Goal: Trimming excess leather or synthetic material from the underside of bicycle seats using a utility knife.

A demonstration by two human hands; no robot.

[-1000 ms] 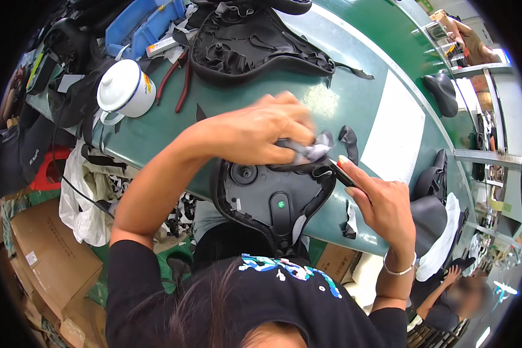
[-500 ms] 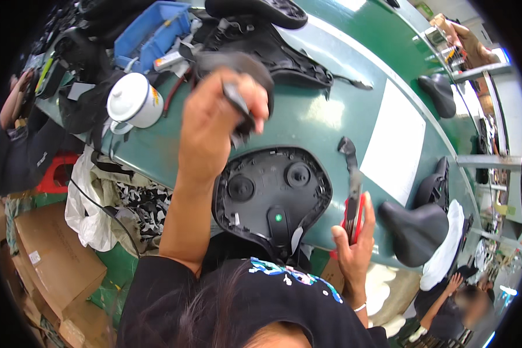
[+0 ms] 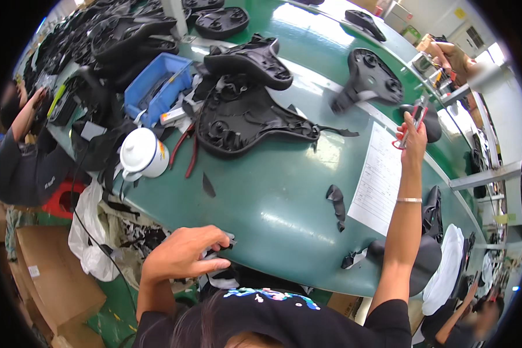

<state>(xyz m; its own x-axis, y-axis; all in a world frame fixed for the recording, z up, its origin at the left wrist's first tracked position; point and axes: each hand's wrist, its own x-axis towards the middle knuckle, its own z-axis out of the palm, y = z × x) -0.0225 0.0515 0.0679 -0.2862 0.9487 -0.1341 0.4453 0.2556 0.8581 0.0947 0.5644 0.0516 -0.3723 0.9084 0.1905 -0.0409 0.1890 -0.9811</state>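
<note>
Green table (image 3: 272,194) carried black saddles (image 3: 255,119). Right grip (image 3: 413,138) held red-handled tool (image 3: 421,115); left grip (image 3: 184,253), at near edge: couldn't tell.

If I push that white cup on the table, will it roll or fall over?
The white cup stands upright and looks squat, so it would probably slide rather than roll. Its shiny outside may feel slippery. The lid seems to just sit on top, so it could drop off if the cup tips.

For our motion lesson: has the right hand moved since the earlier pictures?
Yes: the right hand went forward, from short of the paper to beside its far end.
</note>
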